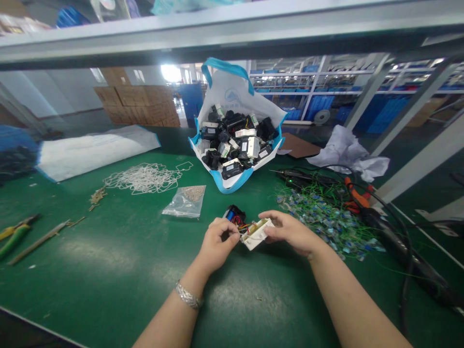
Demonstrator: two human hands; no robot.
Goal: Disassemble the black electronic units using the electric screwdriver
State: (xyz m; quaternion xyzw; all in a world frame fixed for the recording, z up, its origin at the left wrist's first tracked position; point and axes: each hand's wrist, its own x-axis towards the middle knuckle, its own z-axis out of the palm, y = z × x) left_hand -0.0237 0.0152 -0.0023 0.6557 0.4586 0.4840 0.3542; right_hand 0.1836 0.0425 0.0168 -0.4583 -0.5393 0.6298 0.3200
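The green table [119,285] spreads beneath both grips and reaches well to either side of them. A pale shelf [232,36] crosses above and beyond the grips. Straight beyond them on the table stands an open white bag [264,108] with blue trim, heaped with black and white parts [235,137]. Far to the left of the left grip and beyond it lies a flat white sheet [101,150] with blue edging. Right of the right grip, near it, a loose pile of blue and green bits [326,222] spreads out, with a black tool [402,246] past it. Crumpled white paper [340,150] sits farther beyond on that side. A tangle of white cord [145,178] lies beyond and left of the left grip; nearer it is a clear pouch [181,208] of small beige pieces.

The right grip [290,232] pinches a white housing [253,237] between thumb and fingers, so the housing is held between the two grips, tilted. The left grip [217,244] has thumb and forefinger drawn together at its near-left end; whether they pinch a wire or the edge I cannot tell. Just beyond the left fingers is a black part [238,210], with thin coloured wires [242,224] running toward the housing.
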